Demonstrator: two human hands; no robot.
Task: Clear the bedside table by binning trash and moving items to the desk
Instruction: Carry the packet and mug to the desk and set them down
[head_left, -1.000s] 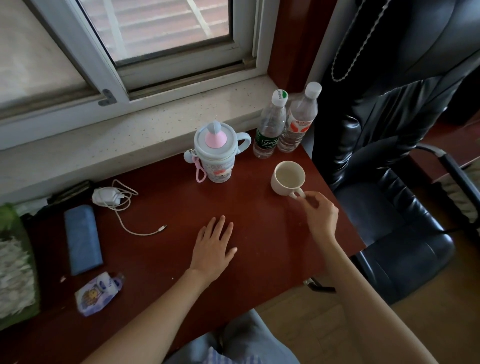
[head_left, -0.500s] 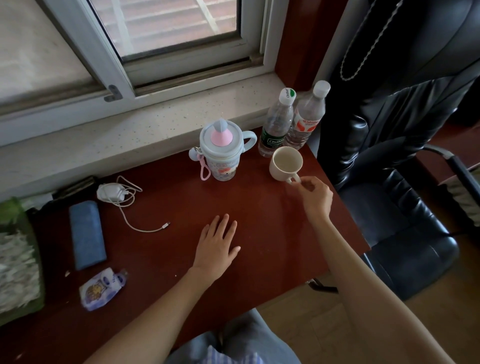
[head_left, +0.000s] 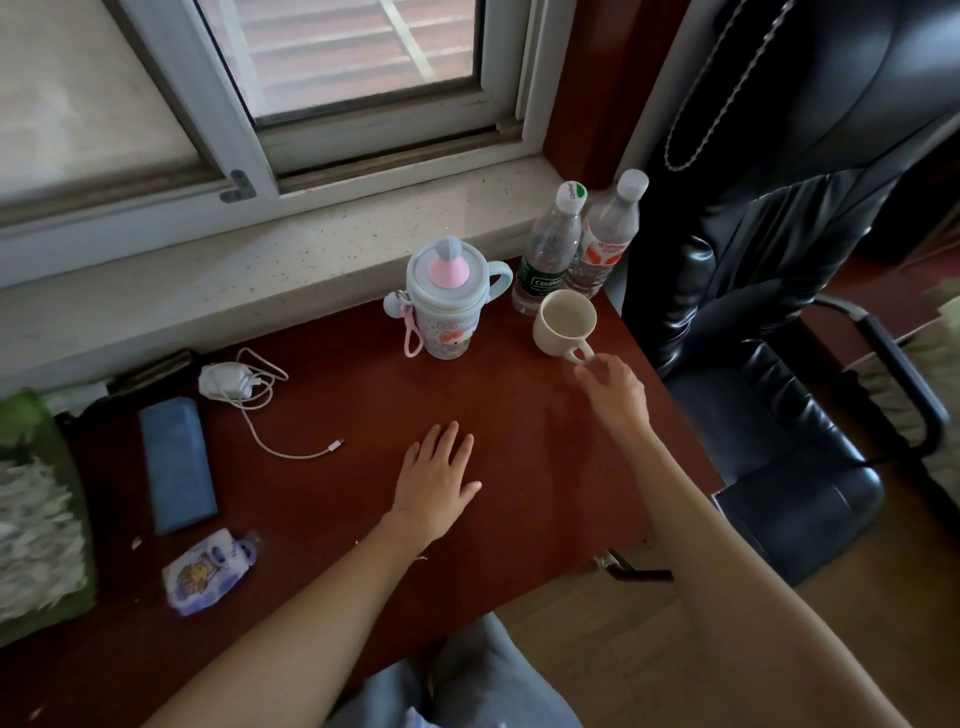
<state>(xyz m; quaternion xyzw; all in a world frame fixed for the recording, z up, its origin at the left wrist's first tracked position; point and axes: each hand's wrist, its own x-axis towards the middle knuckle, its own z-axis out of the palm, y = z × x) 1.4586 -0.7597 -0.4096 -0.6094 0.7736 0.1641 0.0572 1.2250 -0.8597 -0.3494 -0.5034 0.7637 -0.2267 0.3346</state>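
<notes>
Presently the right hand pinches the handle of the cream mug, standing near the surface edge just beside two bottles. Left hand rests flat, fingers spread. Risk: careless lifting could topple the bottles.

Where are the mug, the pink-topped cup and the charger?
mug (head_left: 563, 325): head view, on its side wall.
pink-topped cup (head_left: 448, 312): head view, on its body.
charger (head_left: 224, 380): head view, on the white plug.
</notes>
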